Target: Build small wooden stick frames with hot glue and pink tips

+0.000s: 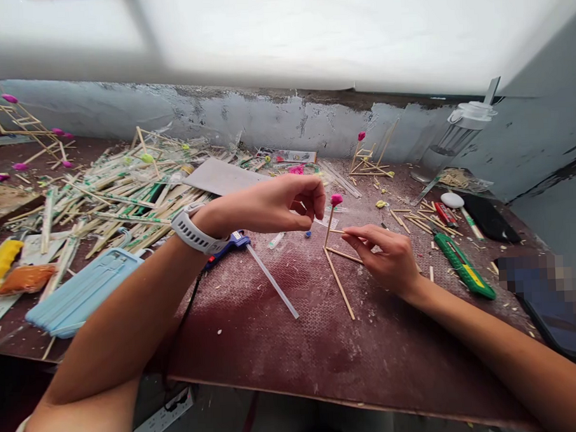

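Note:
My right hand (388, 256) pinches a short wooden stick (337, 231), whose far end points at an upright stick (330, 225) topped with a pink clay lump (336, 200). At the foot of the upright, two more sticks meet; one of them (339, 284) lies towards the table's front edge and the other runs under my right hand. My left hand (287, 202), with a white watch on the wrist, hovers just left of the pink lump. Its fingers are curled, and whether anything is between them is hidden.
A blue glue gun (227, 247) with a clear glue stick lies left of centre. Piled sticks (120, 198) and a light blue case (86, 292) are at the left. On the right are a green cutter (463, 265), black phone (491, 216) and clear cup (460, 132).

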`<state>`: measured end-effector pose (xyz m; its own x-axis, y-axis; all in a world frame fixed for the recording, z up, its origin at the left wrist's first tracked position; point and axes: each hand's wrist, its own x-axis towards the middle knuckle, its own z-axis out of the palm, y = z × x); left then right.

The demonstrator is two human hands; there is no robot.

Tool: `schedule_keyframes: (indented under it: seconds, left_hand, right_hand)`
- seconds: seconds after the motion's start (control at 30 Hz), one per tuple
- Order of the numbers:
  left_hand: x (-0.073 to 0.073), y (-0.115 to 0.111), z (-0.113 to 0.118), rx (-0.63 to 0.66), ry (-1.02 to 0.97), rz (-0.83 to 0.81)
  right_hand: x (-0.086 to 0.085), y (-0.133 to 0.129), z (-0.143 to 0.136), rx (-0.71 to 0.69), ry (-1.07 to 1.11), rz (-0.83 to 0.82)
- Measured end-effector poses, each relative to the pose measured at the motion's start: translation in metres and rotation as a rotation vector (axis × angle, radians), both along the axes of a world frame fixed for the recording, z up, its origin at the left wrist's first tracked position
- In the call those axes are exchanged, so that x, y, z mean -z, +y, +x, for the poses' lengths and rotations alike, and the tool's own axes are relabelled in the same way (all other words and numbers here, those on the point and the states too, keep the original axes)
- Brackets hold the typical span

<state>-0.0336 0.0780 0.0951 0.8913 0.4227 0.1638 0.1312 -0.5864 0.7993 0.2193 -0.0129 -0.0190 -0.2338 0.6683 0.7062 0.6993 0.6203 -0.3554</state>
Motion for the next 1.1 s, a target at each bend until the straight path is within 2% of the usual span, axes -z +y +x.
schedule_keyframes:
  seconds: [0.2, 0.3, 0.4, 0.67, 0.9, 1.1]
  left_hand:
    - [-0.016, -0.014, -0.004, 0.108, -0.112, -0.318]
    - [-0.017, -0.021, -0.002, 0.194, -0.142, -0.452]
    - [-0.017, -0.027, 0.001, 0.258, -0.136, -0.518]
    - [-0.028, -0.036, 0.004, 0.311, 0.026, -0.417]
    - [-0.027, -0.034, 0.005, 0.364, 0.015, -0.320]
    - [-0.026, -0.035, 0.005, 0.340, 0.015, -0.329]
  right_hand:
    - [0.001, 0.000, 0.001, -0.010, 0.012, -0.018]
    - [0.000, 0.000, 0.000, -0.015, 0.019, -0.014]
    - [-0.002, -0.001, 0.000, -0.019, 0.017, -0.005]
    - [-0.007, -0.003, 0.000, -0.014, 0.004, -0.012]
    - [-0.006, -0.003, 0.000, -0.013, 0.001, -0.036]
    - [-0.007, -0.003, 0.000, -0.016, 0.021, -0.050]
